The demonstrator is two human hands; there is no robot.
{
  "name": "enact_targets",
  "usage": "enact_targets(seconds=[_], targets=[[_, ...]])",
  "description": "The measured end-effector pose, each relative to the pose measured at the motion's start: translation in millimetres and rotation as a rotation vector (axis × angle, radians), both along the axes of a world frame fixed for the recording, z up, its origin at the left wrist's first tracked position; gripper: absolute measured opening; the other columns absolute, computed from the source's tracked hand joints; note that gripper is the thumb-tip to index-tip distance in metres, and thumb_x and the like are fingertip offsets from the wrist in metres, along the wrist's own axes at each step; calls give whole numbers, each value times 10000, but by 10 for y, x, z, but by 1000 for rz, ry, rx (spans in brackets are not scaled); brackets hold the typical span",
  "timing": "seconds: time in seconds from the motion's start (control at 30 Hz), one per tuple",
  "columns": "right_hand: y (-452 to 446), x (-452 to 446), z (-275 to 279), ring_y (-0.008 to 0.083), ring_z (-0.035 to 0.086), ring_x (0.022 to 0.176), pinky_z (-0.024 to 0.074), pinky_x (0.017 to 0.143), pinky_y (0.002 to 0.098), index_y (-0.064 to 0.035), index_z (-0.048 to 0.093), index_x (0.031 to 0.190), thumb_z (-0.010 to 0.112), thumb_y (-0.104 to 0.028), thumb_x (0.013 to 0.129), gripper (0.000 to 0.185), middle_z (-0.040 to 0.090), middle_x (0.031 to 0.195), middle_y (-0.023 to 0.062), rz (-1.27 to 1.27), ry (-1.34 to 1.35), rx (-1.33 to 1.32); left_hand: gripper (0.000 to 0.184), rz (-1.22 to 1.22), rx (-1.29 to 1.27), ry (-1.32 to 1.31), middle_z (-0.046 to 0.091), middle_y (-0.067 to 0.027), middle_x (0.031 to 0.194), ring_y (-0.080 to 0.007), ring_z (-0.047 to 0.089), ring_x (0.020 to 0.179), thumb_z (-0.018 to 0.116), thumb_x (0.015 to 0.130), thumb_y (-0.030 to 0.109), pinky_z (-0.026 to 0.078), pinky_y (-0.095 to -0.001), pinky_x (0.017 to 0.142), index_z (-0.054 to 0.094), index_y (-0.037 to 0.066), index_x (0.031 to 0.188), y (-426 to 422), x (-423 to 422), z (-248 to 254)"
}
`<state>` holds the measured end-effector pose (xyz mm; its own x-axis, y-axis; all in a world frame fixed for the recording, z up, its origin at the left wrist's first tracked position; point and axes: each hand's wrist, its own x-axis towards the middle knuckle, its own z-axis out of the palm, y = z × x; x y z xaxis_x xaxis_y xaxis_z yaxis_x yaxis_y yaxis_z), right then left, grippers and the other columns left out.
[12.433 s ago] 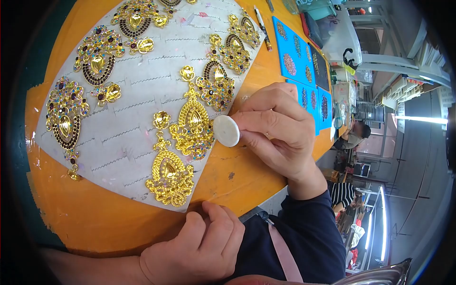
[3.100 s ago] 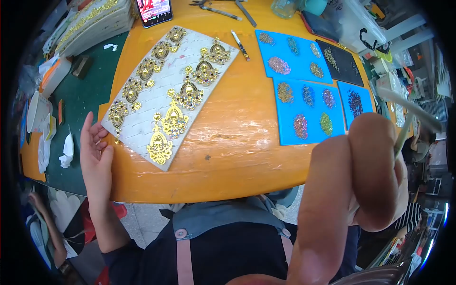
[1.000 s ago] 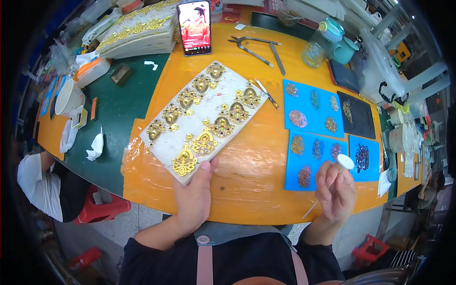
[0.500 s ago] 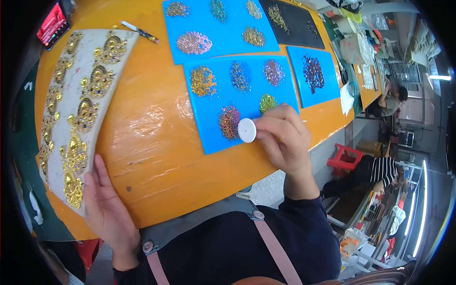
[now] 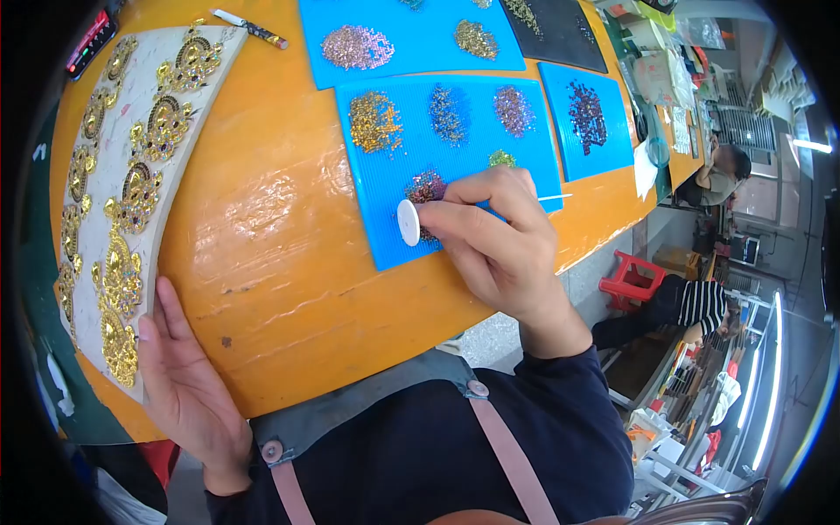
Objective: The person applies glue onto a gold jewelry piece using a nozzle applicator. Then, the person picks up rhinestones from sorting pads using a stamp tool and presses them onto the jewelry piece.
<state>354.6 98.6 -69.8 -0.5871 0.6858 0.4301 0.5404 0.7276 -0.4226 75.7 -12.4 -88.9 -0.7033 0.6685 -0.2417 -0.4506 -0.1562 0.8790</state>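
My left hand [image 5: 194, 394] grips the lower right edge of a white board [image 5: 109, 197], its thumb at the rim. Gold ornaments [image 5: 122, 262] set with coloured stones lie on the board in two rows. Between thumb and fingertips, my right hand [image 5: 499, 241] pinches a thin white stick [image 5: 555, 197] with a round white disc [image 5: 408, 223] at one end. The disc is over the lower left of a ridged blue tray [image 5: 372, 223], beside a pile of reddish, multicoloured rhinestones [image 5: 426, 185]. My hand partly covers that pile and a green one [image 5: 501, 158].
Further blue trays [image 5: 569, 166] and a black tray [image 5: 560, 48] hold more stone piles. A pen [image 5: 249, 28] and a phone [image 5: 92, 42] lie beyond the board. Right of the orange table [image 5: 262, 219] are a red stool [image 5: 632, 278] and two people.
My right hand has moved left with the disc, which has turned more edge-on. The board, trays and table have shifted slightly in view; my left hand keeps its grip on the board.
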Motion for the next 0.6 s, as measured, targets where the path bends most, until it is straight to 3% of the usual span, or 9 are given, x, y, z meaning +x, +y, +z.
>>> enact_targets(seconds=[0.2, 0.6], targets=[[-6, 3, -40, 186, 620, 850, 380, 787, 341, -140, 760, 1002, 765, -7, 737, 296, 632, 917, 15, -31, -17, -22, 481, -20, 22, -7, 480, -228, 1482, -283, 487, 1381, 449, 1070, 96, 354, -428, 1228, 333, -98, 1495, -14, -14, -25], [28, 1, -45, 183, 607, 819, 376, 740, 325, -98, 773, 991, 778, -23, 725, 277, 650, 900, 42, 1, -42, 3, 476, -20, 16, -23, 485, -229, 1475, -281, 487, 1380, 452, 1072, 111, 349, -421, 1231, 348, -101, 1485, -12, 0, -13]])
